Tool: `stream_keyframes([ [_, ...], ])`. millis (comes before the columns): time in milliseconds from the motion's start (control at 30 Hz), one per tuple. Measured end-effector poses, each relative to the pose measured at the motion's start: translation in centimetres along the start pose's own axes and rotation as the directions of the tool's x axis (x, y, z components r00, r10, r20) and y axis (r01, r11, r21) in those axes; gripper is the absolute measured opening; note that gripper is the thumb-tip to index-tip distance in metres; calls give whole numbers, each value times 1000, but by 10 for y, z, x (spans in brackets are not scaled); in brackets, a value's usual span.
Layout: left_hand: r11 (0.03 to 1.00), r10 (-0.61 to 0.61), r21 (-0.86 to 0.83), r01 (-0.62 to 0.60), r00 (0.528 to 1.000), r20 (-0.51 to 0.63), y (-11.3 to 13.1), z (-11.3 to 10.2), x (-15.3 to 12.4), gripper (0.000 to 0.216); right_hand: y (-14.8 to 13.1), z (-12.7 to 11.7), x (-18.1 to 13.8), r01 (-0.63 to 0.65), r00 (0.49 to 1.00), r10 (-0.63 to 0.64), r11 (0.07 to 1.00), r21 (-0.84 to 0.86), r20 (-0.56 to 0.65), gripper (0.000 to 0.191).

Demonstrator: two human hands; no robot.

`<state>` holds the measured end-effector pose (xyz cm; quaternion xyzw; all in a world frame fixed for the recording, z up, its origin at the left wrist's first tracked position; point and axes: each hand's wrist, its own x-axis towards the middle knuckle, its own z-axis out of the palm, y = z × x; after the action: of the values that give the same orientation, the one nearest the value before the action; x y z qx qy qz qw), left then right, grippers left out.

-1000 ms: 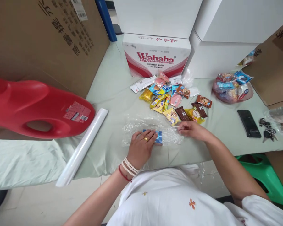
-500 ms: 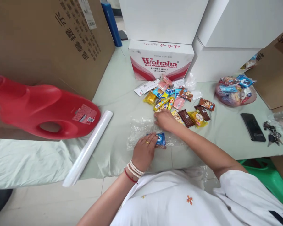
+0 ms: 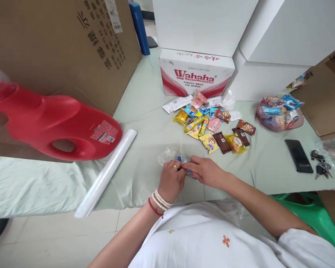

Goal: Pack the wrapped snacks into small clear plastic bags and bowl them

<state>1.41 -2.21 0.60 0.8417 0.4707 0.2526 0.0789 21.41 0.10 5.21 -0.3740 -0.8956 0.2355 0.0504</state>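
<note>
Fingers of the left hand and of the right hand were curled shut and met tip to tip on a clear bag, bunched around a small blue packet. How much of the packet each hand gripped through the film could not be told. The bundle was held at the near edge of the table, on or just above its pale green cloth. The film was judged thin, limp and slippery, and the packet light, perhaps with a brittle filling. A pinch at the bag's mouth or at the packet's sealed ends seemed safer than a squeeze on its middle. Just beyond the hands lay a heap of snacks, and farther off stood a water carton. To the left lay a roll of film and a red jug. To the right were a phone, keys and a bag of snacks.
</note>
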Motion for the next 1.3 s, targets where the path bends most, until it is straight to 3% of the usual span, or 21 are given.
stream_keyframes([
  [167,927,-50,-372,35,998,-31,-17,-8,-12,29,1,45,-12,21,992,-12,997,74,-126,54],
  [233,860,-93,-503,80,996,-2,-21,-12,-15,30,-2,50,-11,-8,991,17,997,74,-131,59],
  [300,775,-218,-608,169,976,-7,-23,-15,-16,28,-7,49,-8,-67,992,73,996,57,-106,59],
  [333,733,-328,-638,237,944,-27,-23,-16,-15,26,-10,46,-7,-99,991,102,994,39,-84,58],
  [400,666,-576,-634,393,811,-101,-20,-17,-8,21,-16,41,-4,-148,988,148,989,-1,-36,53],
  [433,655,-658,-602,457,737,-156,-16,-17,-2,20,-19,39,-2,-160,987,160,987,-19,-17,51],
  [467,669,-690,-552,498,693,-211,-11,-17,4,26,-22,38,0,-167,986,167,985,-35,-6,48],
  [500,709,-674,-485,512,693,-254,-6,-17,12,41,-25,37,1,-171,985,171,984,-47,-3,45],
  [567,815,-566,-322,482,780,-265,7,-16,28,70,-29,37,4,-176,984,177,982,-60,7,39],
  [600,852,-515,-246,462,824,-237,12,-16,36,74,-31,37,5,-181,983,182,981,-63,13,37],
  [667,876,-479,-148,459,864,-156,16,-16,46,50,-32,37,5,-192,981,193,979,-64,19,34],
  [733,859,-510,-126,497,850,-127,7,-17,46,22,-32,36,3,-206,978,207,977,-61,11,38],
  [833,793,-608,-119,597,771,-189,-24,-21,24,25,-27,37,-2,-220,975,220,975,-30,11,51],
  [967,702,-708,-1,712,697,-117,-64,-25,-21,21,-20,40,-5,-209,978,208,977,33,25,62],
  [1100,785,-619,-110,609,768,-163,-73,-25,-27,58,-15,45,-6,-194,981,194,979,64,11,63],
  [1167,817,-573,-155,555,812,-111,-69,-25,-11,56,-13,47,-6,-184,983,185,980,76,-2,63],
  [1300,886,-456,-23,464,878,146,-59,-29,15,36,-10,51,-6,-164,986,167,982,93,-26,60],
])
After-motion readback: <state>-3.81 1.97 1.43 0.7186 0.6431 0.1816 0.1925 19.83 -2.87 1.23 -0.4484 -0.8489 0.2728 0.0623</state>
